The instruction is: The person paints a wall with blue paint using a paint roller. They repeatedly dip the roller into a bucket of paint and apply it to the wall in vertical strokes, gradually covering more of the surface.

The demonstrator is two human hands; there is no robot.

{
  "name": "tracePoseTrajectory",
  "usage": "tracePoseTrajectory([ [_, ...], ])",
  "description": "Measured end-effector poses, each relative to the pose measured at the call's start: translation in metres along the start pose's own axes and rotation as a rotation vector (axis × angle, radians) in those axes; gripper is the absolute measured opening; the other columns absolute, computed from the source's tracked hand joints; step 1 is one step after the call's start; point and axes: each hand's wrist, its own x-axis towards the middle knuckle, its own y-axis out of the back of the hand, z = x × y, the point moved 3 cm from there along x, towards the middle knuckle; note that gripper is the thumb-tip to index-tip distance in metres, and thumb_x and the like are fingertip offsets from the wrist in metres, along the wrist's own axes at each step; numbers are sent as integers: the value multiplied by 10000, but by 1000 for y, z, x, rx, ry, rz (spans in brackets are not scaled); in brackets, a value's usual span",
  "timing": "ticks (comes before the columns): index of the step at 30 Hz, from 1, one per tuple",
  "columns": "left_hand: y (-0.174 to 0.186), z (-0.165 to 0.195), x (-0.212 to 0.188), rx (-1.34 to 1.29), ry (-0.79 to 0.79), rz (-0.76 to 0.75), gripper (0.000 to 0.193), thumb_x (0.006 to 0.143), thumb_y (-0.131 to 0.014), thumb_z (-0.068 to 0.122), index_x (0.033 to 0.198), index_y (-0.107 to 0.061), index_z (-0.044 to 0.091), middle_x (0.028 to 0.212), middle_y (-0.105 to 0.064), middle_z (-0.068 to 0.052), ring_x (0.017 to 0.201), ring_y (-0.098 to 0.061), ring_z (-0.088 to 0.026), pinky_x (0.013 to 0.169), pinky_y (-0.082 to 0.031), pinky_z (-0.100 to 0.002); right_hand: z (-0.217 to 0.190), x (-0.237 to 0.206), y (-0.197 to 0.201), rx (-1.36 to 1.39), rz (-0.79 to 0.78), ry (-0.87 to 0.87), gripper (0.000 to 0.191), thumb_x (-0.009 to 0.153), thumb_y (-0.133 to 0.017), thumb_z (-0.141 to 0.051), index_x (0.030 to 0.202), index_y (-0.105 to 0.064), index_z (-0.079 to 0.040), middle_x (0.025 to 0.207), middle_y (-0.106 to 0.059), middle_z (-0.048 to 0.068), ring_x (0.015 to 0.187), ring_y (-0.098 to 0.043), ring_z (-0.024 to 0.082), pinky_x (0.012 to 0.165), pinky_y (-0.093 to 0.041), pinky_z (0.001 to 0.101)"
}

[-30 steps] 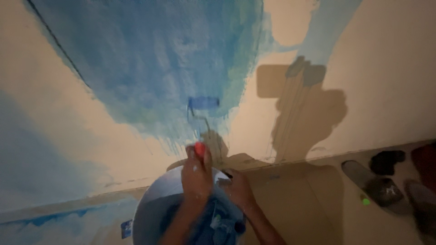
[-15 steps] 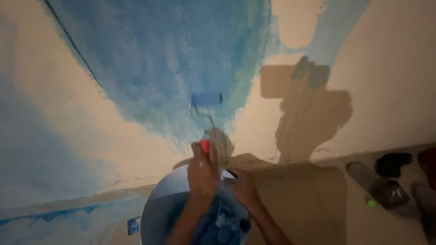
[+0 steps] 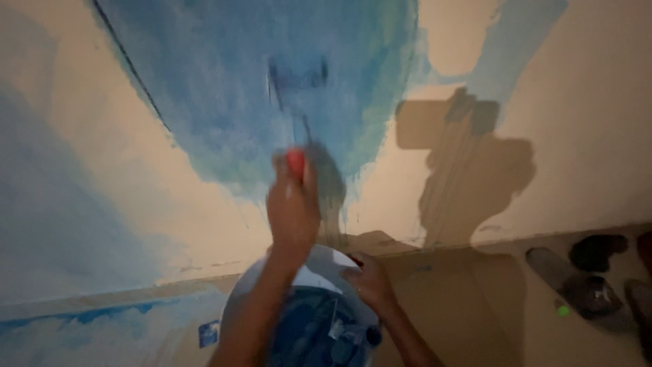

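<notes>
— Blue wet paint covers the upper middle of the cream plaster wall [image 3: 598,122], and your small blue paint roller [image 3: 297,73] sits inside that patch, blurred by its own motion. Your right hand [image 3: 292,204] is closed tight round the roller's red handle [image 3: 295,162].

— And my other hand?

— Your left hand [image 3: 367,280] is curled over the right rim of the round white paint bucket [image 3: 314,266], just below the wall's bottom edge. How firm that grip is, I can't quite tell; the view is soft there.

— What might go wrong?

— I'd judge drips first. Thin runs already hang from the lower edge of the blue patch, and an overloaded roller would send more down the bare cream. Your hold on the bucket looks one-sided too; if it tips, paint goes over the brown cardboard sheet [image 3: 448,292] and toward the dark sandals [image 3: 584,289] at the floor's right edge. A stroke that wanders right would also roughen the patch's ragged border.

— Any labels?

— One small square blue-and-white sticker [image 3: 208,333] near the bottom left, beside the bucket; what carries it isn't clear. A small bright green dot [image 3: 562,310] lies by the sandals.
</notes>
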Motion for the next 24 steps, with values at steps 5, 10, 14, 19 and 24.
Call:
tracePoseTrajectory([
  [5, -18, -75, -66, 213, 11, 15, 458, 1069, -480, 418, 1243, -518, -3, 759, -716, -222, 663, -727, -399, 575, -583, -497, -3, 1, 1, 80, -13, 189, 347, 817, -742, -151, 1114, -736, 28, 964, -787, 146, 862, -702, 215, 801, -564, 365],
  [10, 22, -23, 11, 22, -97, 103, 428, 1071, -433, 384, 1287, -417, 15, 778, -683, -171, 585, -708, -329, 449, -590, -464, -12, -2, 0, -48, 33, 62, 357, 817, -743, -152, 1136, -729, 7, 971, -788, 125, 869, -744, 207, 822, -571, 350],
  [14, 61, 20, 69, 26, -240, 260, 407, 1120, -454, 389, 1271, -436, 11, 734, -688, -152, 572, -695, -305, 473, -546, -442, -14, -3, -1, -124, -1, -43, 351, 843, -757, -170, 1145, -750, 7, 977, -794, 153, 878, -742, 246, 826, -573, 373],
  [19, 38, -42, 7, 42, -46, 110, 438, 1059, -462, 377, 1305, -431, 15, 720, -686, -246, 607, -690, -438, 502, -539, -549, -8, 4, -8, 152, -45, 44, 409, 851, -750, -133, 1236, -688, -6, 1087, -780, 106, 981, -743, 205, 859, -586, 371],
  [24, 25, -107, -48, 234, -44, 138, 428, 1032, -515, 417, 1207, -480, 28, 746, -695, -289, 677, -684, -497, 575, -546, -581, -6, 7, -10, 170, -52, 68, 441, 840, -742, -105, 1266, -664, -17, 1132, -770, 115, 1015, -741, 202, 867, -580, 364],
])
